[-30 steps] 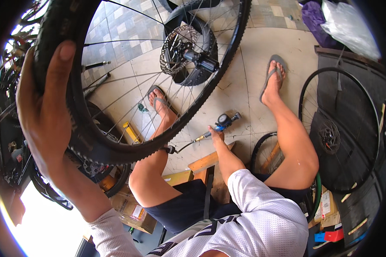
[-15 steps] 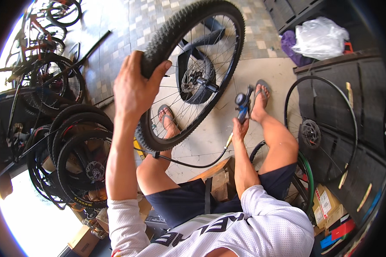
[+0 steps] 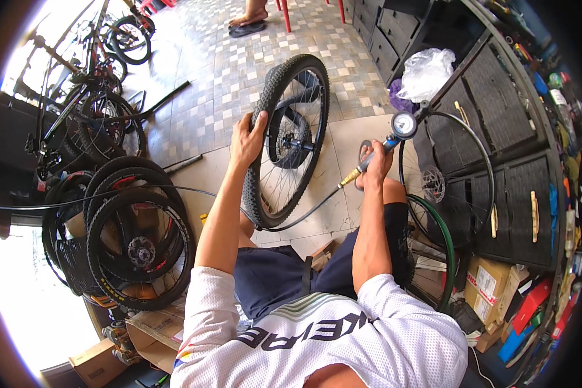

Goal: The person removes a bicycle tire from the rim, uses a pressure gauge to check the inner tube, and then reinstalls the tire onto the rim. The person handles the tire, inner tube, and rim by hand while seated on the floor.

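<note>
My left hand [image 3: 246, 145] grips the knobby tyre of a bicycle wheel [image 3: 255, 178] at its left side, thumb over the tread. The wheel stands tilted in front of my knees, its spokes and hub in view. In my right hand [image 3: 376, 167] is a tyre inflator [image 3: 390, 143], fingers wrapped round its blue body. The inflator's round dial gauge [image 3: 404, 124] faces up, apart from the wheel. From its brass-coloured end a black air hose [image 3: 317, 208] curves down past the bottom of the tyre and off to the left.
Several wheels and tyres [image 3: 97, 258] are stacked at the left, with bicycles [image 3: 100, 123] behind. On my right, a bare rim [image 3: 491, 174] leans against dark drawers [image 3: 524, 187] near a green tyre [image 3: 451, 258]. Another person's foot [image 3: 249, 18] shows at the far edge.
The wheel looks smaller and lower, my left hand still on it. My right hand has raised the inflator out to the right, its dial now turned up. The view takes in more of the far floor.
</note>
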Demonstrator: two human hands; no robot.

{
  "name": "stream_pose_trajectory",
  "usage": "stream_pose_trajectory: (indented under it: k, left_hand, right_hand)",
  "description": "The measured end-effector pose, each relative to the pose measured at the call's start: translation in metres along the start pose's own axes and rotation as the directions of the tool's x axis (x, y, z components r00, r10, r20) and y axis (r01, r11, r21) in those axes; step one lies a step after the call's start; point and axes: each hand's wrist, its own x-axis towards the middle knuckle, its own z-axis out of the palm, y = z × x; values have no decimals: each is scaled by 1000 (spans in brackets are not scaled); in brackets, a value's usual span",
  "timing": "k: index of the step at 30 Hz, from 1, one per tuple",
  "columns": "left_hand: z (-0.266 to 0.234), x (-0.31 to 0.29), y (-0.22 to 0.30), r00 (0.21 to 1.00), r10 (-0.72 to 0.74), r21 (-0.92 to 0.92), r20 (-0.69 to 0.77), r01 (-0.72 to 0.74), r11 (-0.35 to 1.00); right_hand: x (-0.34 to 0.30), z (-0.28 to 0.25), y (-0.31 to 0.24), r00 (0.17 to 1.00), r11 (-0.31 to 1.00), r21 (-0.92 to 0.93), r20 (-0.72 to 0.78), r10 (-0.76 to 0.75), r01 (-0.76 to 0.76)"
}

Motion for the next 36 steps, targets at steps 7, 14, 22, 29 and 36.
stream_pose_trajectory:
  k: [7, 14, 22, 29, 36]
  left_hand:
    - [-22, -39, 5, 944, -116, -290, 309, 209, 934]
    - [-2, -22, -19, 972, -150, -287, 182, 199, 937]
    - [-6, -11, 33, 998, -51, 99, -27, 53, 994]
    - [-3, 15, 19, 985, 102, -31, -141, -108, 994]
    - [-22, 18, -5, 994, -30, -255, 102, 55, 965]
  right_hand:
    - [-53, -14, -31, 707, 870, -494, 620, 339, 16]
    - [-55, -15, 4, 853, 809, -582, 379, 358, -81]
    - [-73, 15, 27, 918, 937, -209, 224, 326, -281]
    - [-45, -2, 39, 914, 844, -521, 270, 303, -126]
    - [-84, 7, 37, 475, 748, -585, 586, 656, -312]
